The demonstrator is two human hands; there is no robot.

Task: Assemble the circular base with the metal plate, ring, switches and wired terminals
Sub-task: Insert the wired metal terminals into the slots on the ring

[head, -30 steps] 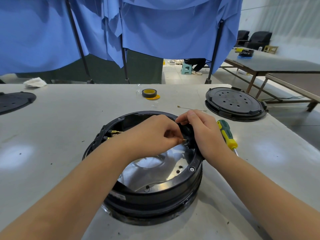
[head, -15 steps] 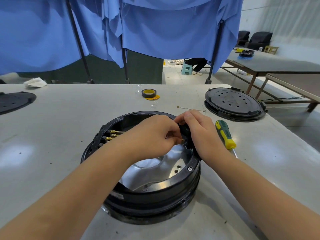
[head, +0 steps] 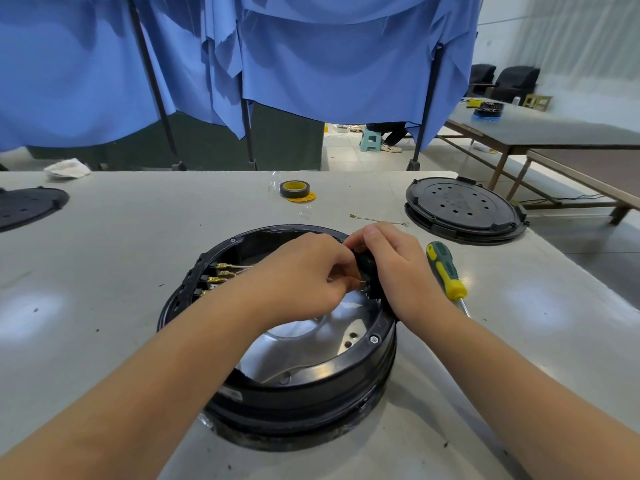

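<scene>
The black circular base [head: 311, 393] sits on the grey table in front of me, with the shiny metal plate [head: 311, 344] inside it. Brass wired terminals [head: 221, 275] are plugged into switches on the base's left inner wall. My left hand [head: 304, 278] reaches across the base and pinches a small terminal [head: 360, 283] at the right inner wall. My right hand [head: 394, 271] grips a black switch [head: 367, 268] on the right rim, fingers curled over it. The wire behind the pinched terminal is hidden by my fingers.
A green and yellow screwdriver [head: 446, 271] lies just right of my right hand. A loose wire [head: 377, 220] lies beyond the base. A black and yellow tape roll [head: 295, 190] sits farther back. A black round cover [head: 464, 209] lies at right, another disc [head: 27, 206] at left.
Both hands stay at the right rim of the base, with only small finger shifts around the switch and terminal. The view has shifted slightly.
</scene>
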